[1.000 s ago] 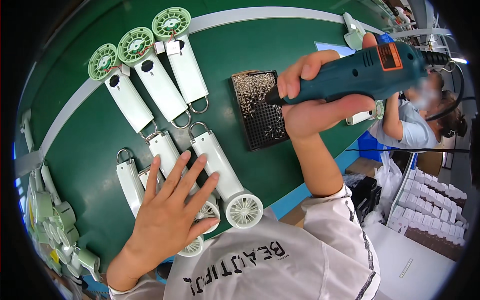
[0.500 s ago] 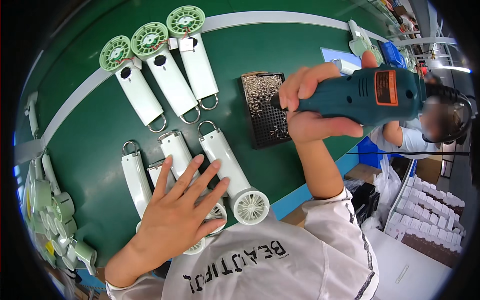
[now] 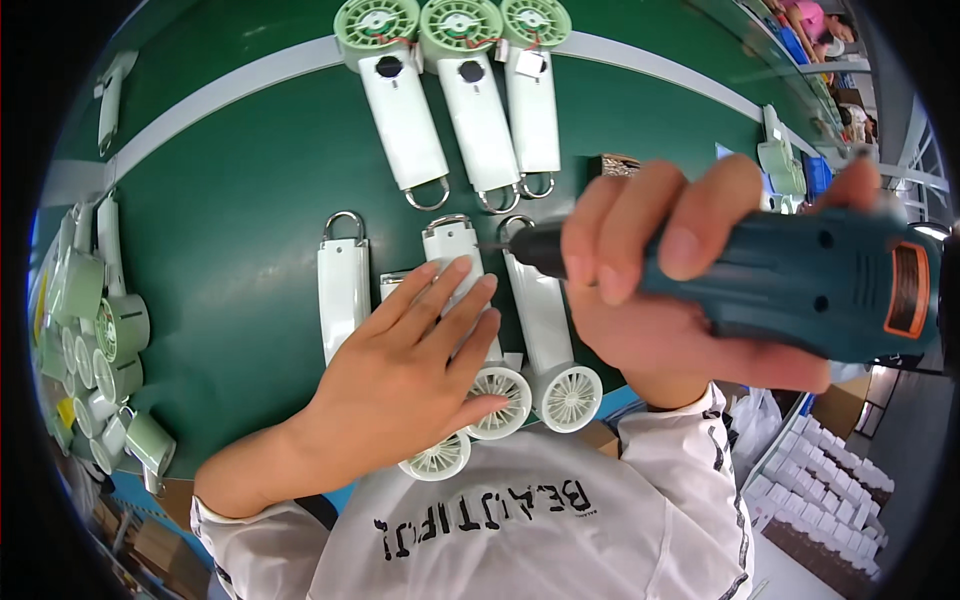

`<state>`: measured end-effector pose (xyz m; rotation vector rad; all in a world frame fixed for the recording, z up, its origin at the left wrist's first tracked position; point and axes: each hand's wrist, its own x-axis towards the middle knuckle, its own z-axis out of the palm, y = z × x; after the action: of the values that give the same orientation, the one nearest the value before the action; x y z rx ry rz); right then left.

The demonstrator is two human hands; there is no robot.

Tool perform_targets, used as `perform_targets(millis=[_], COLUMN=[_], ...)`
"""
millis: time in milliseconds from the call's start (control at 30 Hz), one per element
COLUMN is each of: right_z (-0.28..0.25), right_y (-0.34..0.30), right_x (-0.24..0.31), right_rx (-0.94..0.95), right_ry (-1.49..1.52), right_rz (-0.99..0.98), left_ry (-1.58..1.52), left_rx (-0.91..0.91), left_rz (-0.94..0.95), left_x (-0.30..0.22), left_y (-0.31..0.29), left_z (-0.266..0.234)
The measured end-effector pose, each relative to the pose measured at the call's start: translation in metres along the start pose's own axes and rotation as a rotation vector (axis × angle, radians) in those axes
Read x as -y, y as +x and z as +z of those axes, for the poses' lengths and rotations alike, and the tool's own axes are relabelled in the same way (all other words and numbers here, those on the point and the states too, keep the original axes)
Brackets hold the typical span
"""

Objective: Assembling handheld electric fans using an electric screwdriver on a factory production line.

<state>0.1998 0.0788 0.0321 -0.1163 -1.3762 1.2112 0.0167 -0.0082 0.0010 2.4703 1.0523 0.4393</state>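
A teal electric screwdriver (image 3: 800,285) is gripped in the right hand (image 3: 660,300) at the centre right of the frame. The fingers (image 3: 690,235) are wrapped over the top of its body and the thumb lies along the underside. Its dark tip is pointed toward the left and is seen at the upper end of a white handheld fan (image 3: 545,330), near the metal ring of that fan; if the tip touches the fan cannot be told.

The left hand (image 3: 410,375) is laid flat in the lower middle of the frame, with the fingers (image 3: 440,300) stretched out and a little spread. It is pressed on two white fans (image 3: 455,250) that lie side by side just left of the fan under the tip. Nothing is pinched by this hand. A fourth white fan (image 3: 343,290) is placed further left, apart from the hand. The round grilles of these fans (image 3: 570,397) are turned toward the lower edge of the frame.

In the upper middle, three fans with open green heads (image 3: 458,22) are arranged in a row on the green table (image 3: 230,200). Some green and white fan parts (image 3: 100,340) are piled at the left edge. A white sleeve and shirt (image 3: 520,530) are seen at the bottom. White boxes (image 3: 830,480) are stacked at the lower right.
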Motion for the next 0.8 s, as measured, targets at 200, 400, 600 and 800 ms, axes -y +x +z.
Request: perform_targets(millis=[200, 400, 600, 800], right_z=[-0.017, -0.017, -0.004, 0.016], right_y=[-0.002, -0.002, -0.001, -0.004], right_x=[-0.033, -0.033, -0.041, -0.037], right_rx=[0.043, 0.022, -0.056, -0.145], right_ry=[0.113, 0.045, -0.053, -0.134], right_rz=[0.019, 0.055, 0.043, 0.280], left_ry=[0.032, 0.030, 0.041, 0.006], left_rx=[-0.048, 0.003, -0.004, -0.043], left_rz=[0.019, 0.009, 0.008, 0.049], left_x=[0.002, 0.003, 0.001, 0.005], left_y=[-0.002, -0.004, -0.005, 0.004], left_z=[0.005, 0.005, 0.007, 0.011])
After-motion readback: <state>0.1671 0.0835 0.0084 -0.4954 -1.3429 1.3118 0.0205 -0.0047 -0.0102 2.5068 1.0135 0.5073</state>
